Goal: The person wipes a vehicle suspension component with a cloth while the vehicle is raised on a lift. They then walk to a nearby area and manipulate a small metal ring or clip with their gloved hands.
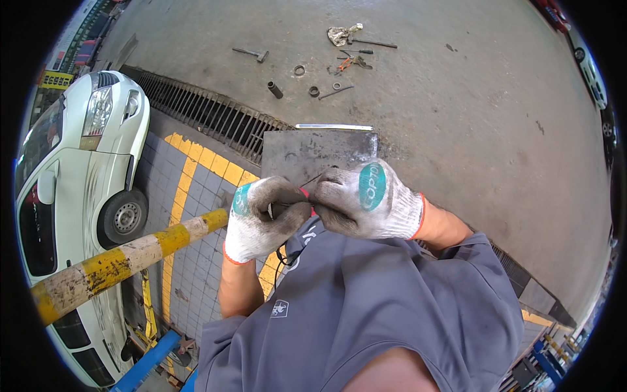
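Both my hands wear white knit gloves with grey, dirty palms, and they meet in front of my chest. My left hand (261, 219) is closed, thumb and fingers curled into a ring. Against its fingertips presses my right hand (359, 199), also closed in a pinch. A small bit of red (304, 193) shows between them, with a thin dark edge above it. The gloves hide most of whatever they hold, so its kind cannot be made out. Beyond the hands lies a flat dark metal plate (307, 149), a pale strip (333, 127) along its far edge.
On the floor ahead lie a hammer (260, 57), a metal ring (299, 70), a dark cylinder (275, 89), orange-handled pliers (345, 64) and a crumpled cloth (339, 36). A drain grate (202, 108) runs at left. A yellow-and-white striped pole (130, 261) stands beside a white car (72, 176).
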The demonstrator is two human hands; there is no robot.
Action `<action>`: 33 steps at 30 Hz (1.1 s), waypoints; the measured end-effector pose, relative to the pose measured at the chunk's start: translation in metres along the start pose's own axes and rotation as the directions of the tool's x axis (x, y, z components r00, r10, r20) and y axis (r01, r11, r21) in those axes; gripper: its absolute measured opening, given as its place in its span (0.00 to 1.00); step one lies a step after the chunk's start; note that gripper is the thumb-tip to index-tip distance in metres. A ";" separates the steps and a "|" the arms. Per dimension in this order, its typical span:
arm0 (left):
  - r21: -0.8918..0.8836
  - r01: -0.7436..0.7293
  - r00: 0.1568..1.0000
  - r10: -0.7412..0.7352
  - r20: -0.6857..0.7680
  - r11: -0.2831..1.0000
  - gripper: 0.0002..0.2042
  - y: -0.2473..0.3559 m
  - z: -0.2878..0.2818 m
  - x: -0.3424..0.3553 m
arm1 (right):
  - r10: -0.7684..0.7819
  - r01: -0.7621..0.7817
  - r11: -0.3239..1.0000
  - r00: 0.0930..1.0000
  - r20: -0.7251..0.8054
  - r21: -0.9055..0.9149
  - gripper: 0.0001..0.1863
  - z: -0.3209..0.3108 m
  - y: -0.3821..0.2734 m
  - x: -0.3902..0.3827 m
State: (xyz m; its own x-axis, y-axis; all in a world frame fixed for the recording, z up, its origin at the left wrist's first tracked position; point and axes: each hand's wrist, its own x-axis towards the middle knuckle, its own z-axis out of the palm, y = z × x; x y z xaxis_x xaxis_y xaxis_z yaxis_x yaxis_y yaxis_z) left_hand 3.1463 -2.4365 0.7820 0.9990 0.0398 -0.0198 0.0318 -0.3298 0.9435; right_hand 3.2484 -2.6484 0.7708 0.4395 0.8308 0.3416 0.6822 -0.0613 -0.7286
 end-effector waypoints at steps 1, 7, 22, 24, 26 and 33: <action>-0.035 0.045 0.999 -0.046 -0.009 0.998 0.08 0.001 0.002 -0.001 | 0.018 -0.016 0.995 1.000 -0.021 0.096 0.10 0.004 0.002 -0.001; -0.023 -0.064 0.997 0.063 -0.044 0.998 0.10 -0.007 0.009 -0.006 | 0.235 -0.271 0.891 0.962 0.140 0.364 0.08 0.009 0.013 -0.009; -0.144 0.155 0.942 -0.190 -0.276 0.977 0.08 -0.013 0.014 -0.050 | 0.136 -0.332 0.831 0.899 0.415 0.446 0.13 0.013 0.033 0.017; -0.229 0.150 0.926 -0.218 -0.310 0.962 0.08 -0.010 0.013 -0.053 | 0.092 -0.278 0.840 0.920 0.381 0.467 0.15 0.018 0.034 0.018; -0.272 0.144 0.912 -0.234 -0.337 0.951 0.07 -0.010 0.008 -0.056 | 0.081 -0.267 0.838 0.923 0.376 0.476 0.15 0.018 0.028 0.025; -0.157 0.095 0.929 -0.144 -0.340 0.983 0.06 -0.009 -0.021 -0.082 | 0.111 -0.297 0.844 0.912 0.396 0.447 0.13 0.035 -0.019 0.056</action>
State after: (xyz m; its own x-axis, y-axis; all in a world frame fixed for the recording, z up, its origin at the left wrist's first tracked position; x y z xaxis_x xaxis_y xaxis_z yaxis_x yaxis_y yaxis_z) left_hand 3.0629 -2.4176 0.7822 0.9132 0.4054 -0.0417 0.1211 -0.1722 0.9776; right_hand 3.2396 -2.5815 0.7826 0.2453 0.9694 -0.0043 0.1845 -0.0511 -0.9815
